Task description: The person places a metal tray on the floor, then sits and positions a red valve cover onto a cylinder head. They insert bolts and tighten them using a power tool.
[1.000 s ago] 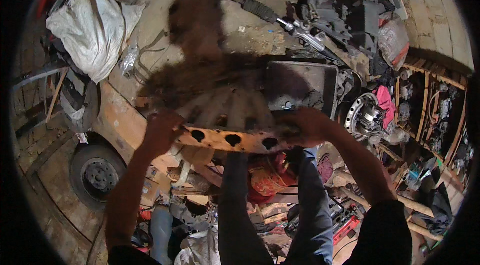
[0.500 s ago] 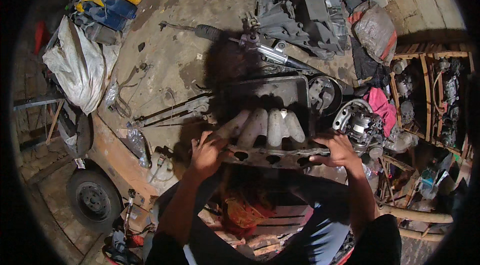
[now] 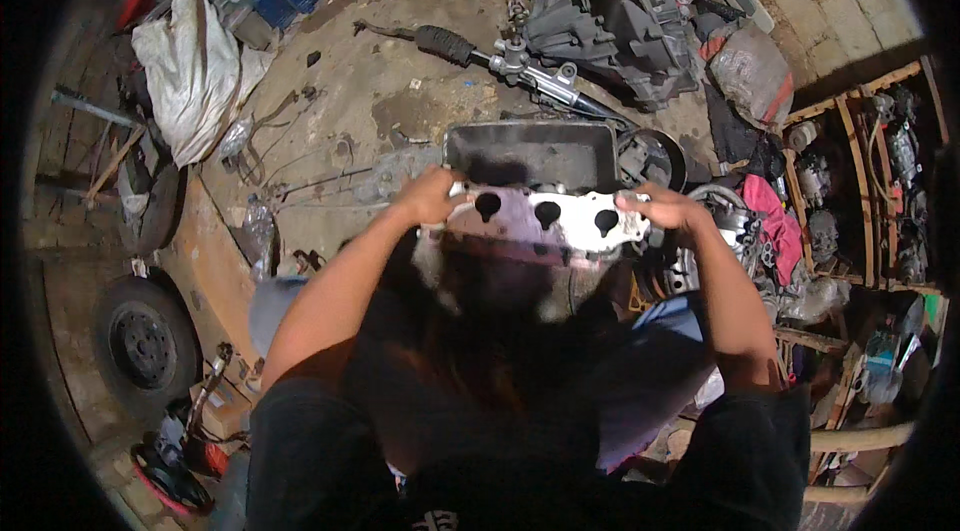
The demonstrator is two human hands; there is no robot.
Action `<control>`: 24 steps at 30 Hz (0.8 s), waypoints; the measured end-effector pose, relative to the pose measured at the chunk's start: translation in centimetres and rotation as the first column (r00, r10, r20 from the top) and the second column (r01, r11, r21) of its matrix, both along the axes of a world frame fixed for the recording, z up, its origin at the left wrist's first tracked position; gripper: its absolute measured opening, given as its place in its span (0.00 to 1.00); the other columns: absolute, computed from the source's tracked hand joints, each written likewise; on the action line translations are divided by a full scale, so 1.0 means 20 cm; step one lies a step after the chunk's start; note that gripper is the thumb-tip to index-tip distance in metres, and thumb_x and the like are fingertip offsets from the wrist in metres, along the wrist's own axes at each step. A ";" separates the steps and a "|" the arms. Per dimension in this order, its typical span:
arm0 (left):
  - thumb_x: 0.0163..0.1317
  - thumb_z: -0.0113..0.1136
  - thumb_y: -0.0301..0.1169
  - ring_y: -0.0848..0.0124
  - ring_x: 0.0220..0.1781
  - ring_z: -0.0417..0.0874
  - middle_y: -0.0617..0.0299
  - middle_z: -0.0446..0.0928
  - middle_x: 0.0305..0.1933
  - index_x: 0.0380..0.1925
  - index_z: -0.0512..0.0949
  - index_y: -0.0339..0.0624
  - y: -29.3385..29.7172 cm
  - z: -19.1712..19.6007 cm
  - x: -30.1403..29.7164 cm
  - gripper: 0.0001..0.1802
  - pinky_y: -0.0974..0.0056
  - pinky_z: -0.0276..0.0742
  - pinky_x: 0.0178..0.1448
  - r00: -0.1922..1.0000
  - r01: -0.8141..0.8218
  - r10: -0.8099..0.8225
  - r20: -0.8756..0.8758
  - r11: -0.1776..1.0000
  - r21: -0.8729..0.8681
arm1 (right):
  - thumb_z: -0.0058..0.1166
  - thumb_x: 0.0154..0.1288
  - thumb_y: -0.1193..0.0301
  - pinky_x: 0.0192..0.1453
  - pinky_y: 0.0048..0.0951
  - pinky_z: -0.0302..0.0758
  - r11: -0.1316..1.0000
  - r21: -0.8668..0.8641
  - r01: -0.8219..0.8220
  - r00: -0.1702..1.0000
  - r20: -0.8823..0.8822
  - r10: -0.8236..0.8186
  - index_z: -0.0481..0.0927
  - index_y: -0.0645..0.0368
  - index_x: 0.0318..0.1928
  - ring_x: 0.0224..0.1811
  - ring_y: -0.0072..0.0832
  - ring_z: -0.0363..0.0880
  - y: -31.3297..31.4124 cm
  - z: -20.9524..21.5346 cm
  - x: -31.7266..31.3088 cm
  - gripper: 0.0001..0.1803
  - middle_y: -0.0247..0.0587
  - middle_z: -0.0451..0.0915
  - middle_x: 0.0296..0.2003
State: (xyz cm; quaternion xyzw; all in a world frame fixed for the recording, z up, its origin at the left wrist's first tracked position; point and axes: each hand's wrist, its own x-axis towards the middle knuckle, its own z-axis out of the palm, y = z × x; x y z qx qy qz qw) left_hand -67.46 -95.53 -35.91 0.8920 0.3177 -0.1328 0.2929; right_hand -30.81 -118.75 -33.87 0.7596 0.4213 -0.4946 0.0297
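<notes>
An intake manifold (image 3: pixel 518 219), a metal casting with a flat flange and three dark port holes, is held between my two hands. Its flange faces up toward me and is brightly lit on the right. My left hand (image 3: pixel 430 199) is closed round the left end, the thumb lying on the flange. At the right end my right hand (image 3: pixel 668 209) grips it, thumb on the upper edge. The manifold's curved pipes are hidden below the flange. Just beyond it is a dark rectangular tub (image 3: pixel 570 169).
A steering rack (image 3: pixel 545 81) lies on the floor beyond the tub, near black plastic parts (image 3: pixel 620 31). To the right are an engine part (image 3: pixel 725 216), a pink cloth (image 3: pixel 772 221) and wooden shelves (image 3: pixel 845 161). A wheel (image 3: pixel 140 336) and white sack (image 3: pixel 190 71) are at left.
The manifold has tipped, so its pipes went out of sight and its ported flange now faces up. Both hands have moved up in the picture with it, still gripping its ends.
</notes>
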 end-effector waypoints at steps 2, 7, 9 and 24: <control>0.66 0.63 0.45 0.50 0.64 0.76 0.46 0.80 0.57 0.55 0.80 0.45 0.04 -0.15 -0.06 0.22 0.37 0.67 0.67 0.991 -0.132 0.129 -0.037 0.987 -0.095 | 0.45 0.59 0.23 0.71 0.44 0.67 1.000 -0.025 0.004 0.996 -0.090 -0.006 0.74 0.70 0.64 0.70 0.48 0.69 0.09 0.03 -0.05 0.59 0.62 0.70 0.68; 0.58 0.64 0.62 0.48 0.79 0.58 0.46 0.66 0.73 0.68 0.69 0.58 0.06 -0.13 -0.01 0.41 0.22 0.43 0.74 0.987 -0.159 0.158 -0.019 0.984 -0.086 | 0.46 0.57 0.22 0.78 0.47 0.57 0.994 0.047 0.095 0.992 -0.092 -0.091 0.65 0.73 0.70 0.78 0.49 0.58 0.14 0.10 -0.12 0.64 0.61 0.61 0.73; 0.51 0.68 0.67 0.45 0.80 0.54 0.45 0.63 0.75 0.71 0.66 0.61 -0.05 0.02 0.10 0.50 0.21 0.41 0.74 0.996 -0.083 0.082 -0.043 0.997 -0.001 | 0.43 0.56 0.20 0.78 0.48 0.56 0.996 0.052 0.066 0.995 -0.072 -0.063 0.64 0.72 0.71 0.78 0.51 0.57 0.11 0.06 -0.02 0.66 0.64 0.60 0.74; 0.37 0.80 0.61 0.49 0.79 0.58 0.51 0.61 0.75 0.74 0.61 0.66 0.13 -0.11 0.28 0.62 0.14 0.42 0.70 0.994 0.084 -0.074 -0.080 0.988 0.131 | 0.32 0.72 0.32 0.80 0.48 0.50 0.865 0.283 0.414 0.910 -0.168 -0.380 0.62 0.71 0.72 0.80 0.49 0.53 0.18 -0.22 0.22 0.52 0.60 0.58 0.75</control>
